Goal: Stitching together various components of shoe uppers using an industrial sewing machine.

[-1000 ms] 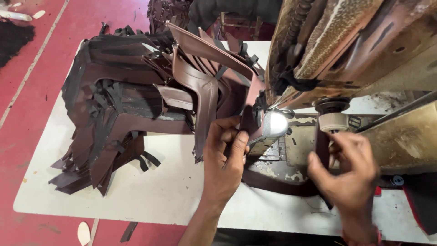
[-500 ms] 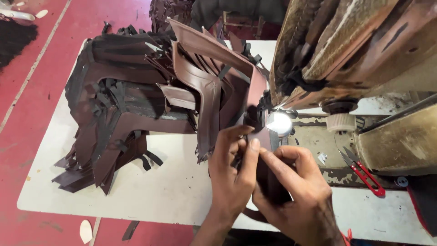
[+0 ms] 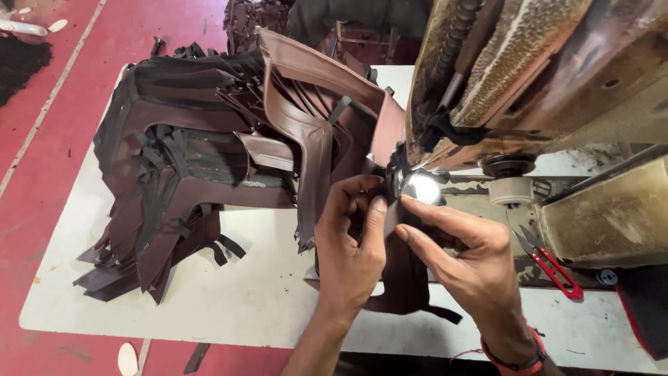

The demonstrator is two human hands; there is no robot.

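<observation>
Two hands at work under the sewing machine (image 3: 557, 76): left hand (image 3: 351, 240) pinched thumb and fingers on a dark brown leather piece (image 3: 407, 278), right hand (image 3: 463, 254) pressed fingertips onto the same piece just beside the lit needle area (image 3: 423, 186). Grip narrow on both, closed on the leather. Piece lay on the white bench (image 3: 223, 299), touching the machine bed. Heaped behind and left: a pile of brown leather cut pieces (image 3: 195, 160). Red thread snips (image 3: 550, 263) near the right hand, apart from it.
</observation>
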